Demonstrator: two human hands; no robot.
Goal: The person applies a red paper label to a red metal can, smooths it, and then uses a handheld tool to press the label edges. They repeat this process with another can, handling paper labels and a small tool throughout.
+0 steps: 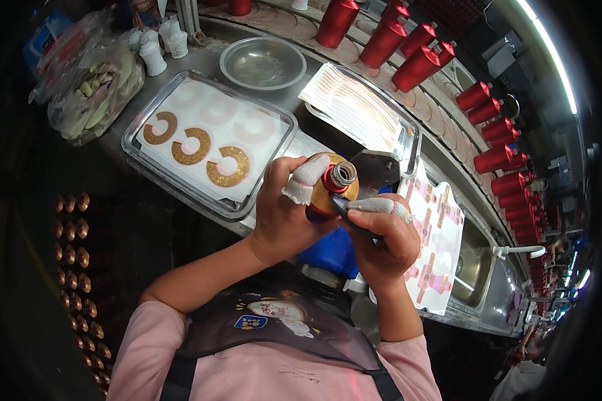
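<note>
My left hand (277, 210) is wrapped round a red bottle (329, 179) with a bare, threaded silver neck. A gold ring-like piece (325, 200) covers the bottle's shoulder. In my right hand (391, 244) is a small dark flat tool (341, 206), its tip against the gold shoulder just below the neck. White cloth covers a finger on each hand. Left of my hands, a clear-rimmed tray (289, 130) holds a white sheet (211, 177) with three gold C-shaped pieces (191, 146) and paler C-shaped marks. The bottle's lower part is hidden by my hands.
A metal bowl (263, 63) and a tray of striped sheets (358, 107) stand behind. Pink-patterned sheets (435, 234) lie at right beside a sink (478, 260). Red bottles (384, 43) line the conveyor behind. At left are a plastic bag (97, 93) and several bottles (70, 230) below.
</note>
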